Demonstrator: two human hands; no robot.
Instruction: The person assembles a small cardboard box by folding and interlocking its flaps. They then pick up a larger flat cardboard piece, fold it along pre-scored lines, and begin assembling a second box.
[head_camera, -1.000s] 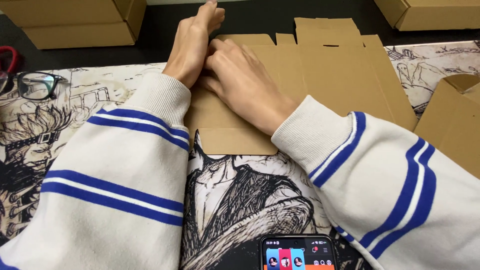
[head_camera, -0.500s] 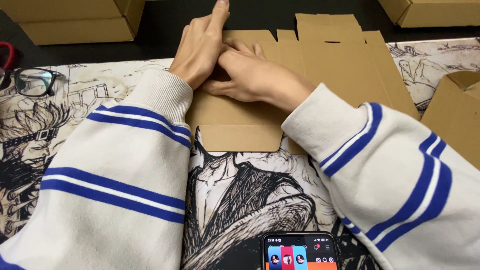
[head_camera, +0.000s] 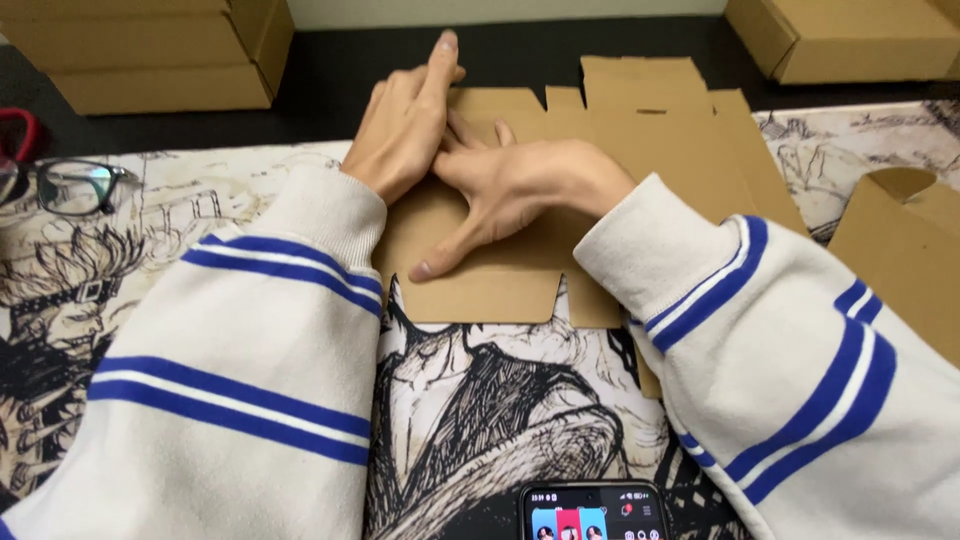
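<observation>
Both hands press flat on an unfolded brown cardboard box blank (head_camera: 650, 150) that lies on the illustrated mat (head_camera: 200, 210) covering the tabletop, straight ahead of the person and well short of the far edge. The left hand (head_camera: 405, 125) lies palm down at the blank's left part, fingers together, index finger stretched away from the body. The right hand (head_camera: 515, 190) crosses beside it, touching it, fingers spread wide and thumb angled back toward the person; neither grip pinches anything, both simply bear down.

It looks like a crease is being set. To do that well, I'd judge the weight should stay even along the fold line, one hand anchoring the panel so the sheet cannot slide on the mat while the other runs along the score.

The blank lies flat, its long axis running left to right across the view, with tabs pointing away at the far edge and one flap pointing back toward the person.

Nearby sit glasses (head_camera: 75, 185), a phone (head_camera: 595, 510) and stacked cardboard boxes (head_camera: 150, 50).
</observation>
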